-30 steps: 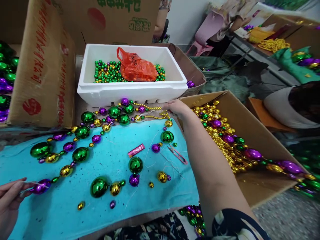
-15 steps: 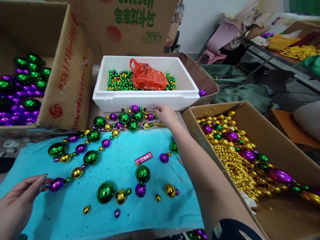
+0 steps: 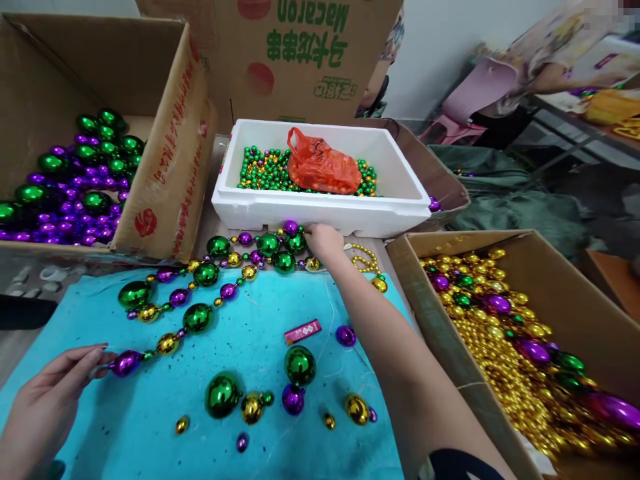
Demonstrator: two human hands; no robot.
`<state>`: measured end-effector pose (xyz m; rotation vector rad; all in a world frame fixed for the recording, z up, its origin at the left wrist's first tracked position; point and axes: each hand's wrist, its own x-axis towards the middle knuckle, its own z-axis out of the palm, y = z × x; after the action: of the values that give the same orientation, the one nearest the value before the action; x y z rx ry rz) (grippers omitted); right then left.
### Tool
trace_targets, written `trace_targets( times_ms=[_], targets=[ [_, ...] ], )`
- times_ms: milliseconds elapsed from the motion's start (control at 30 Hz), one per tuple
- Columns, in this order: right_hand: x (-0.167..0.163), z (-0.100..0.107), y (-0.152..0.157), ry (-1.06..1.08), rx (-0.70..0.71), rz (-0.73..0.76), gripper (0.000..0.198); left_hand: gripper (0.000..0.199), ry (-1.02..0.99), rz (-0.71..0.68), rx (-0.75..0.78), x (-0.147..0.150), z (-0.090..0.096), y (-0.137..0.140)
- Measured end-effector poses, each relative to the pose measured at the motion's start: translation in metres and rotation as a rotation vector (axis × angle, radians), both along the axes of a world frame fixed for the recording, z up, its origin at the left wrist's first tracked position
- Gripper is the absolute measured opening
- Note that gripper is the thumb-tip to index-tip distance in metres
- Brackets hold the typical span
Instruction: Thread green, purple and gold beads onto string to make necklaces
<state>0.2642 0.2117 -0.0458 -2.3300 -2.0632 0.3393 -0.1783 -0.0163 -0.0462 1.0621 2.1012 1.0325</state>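
Observation:
My left hand (image 3: 65, 380) pinches the near end of a bead garland (image 3: 197, 318), beside a purple bead (image 3: 125, 363). The garland's green, gold and purple beads run away across the turquoise cloth (image 3: 165, 393) and double back below the white foam box (image 3: 320, 212). At its far side my right hand (image 3: 326, 244) has its fingers closed on the strand, next to a green bead; the fingertips are partly hidden. Loose beads lie on the cloth nearer me, including a large green bead (image 3: 223, 395) and a gold bead (image 3: 357, 409).
A red plastic bag (image 3: 325, 167) sits on small beads inside the foam box. Cardboard boxes with beads stand left (image 3: 173, 173) and right (image 3: 465, 353). A pink printed stick (image 3: 303, 331) lies on the cloth. Another person's arm (image 3: 550, 79) shows at the back right.
My right hand has moved left along the far strand, closer to the purple bead. Gold beads formerly behind my right arm now show. The view has shifted left; my left hand keeps its pinch.

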Motion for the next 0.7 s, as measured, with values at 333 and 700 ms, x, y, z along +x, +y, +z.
trace_targets(
  times_ms=[333, 700],
  targets=[
    [0.016, 0.009, -0.002, 0.002, 0.006, -0.006, 0.033, 0.034, -0.501, 0.242, 0.049, 0.002, 0.005, 0.002],
    [0.009, 0.003, 0.000, 0.013, -0.042, 0.010, 0.034, 0.037, -0.551, 0.261, 0.120, 0.012, 0.013, 0.003]
  ],
)
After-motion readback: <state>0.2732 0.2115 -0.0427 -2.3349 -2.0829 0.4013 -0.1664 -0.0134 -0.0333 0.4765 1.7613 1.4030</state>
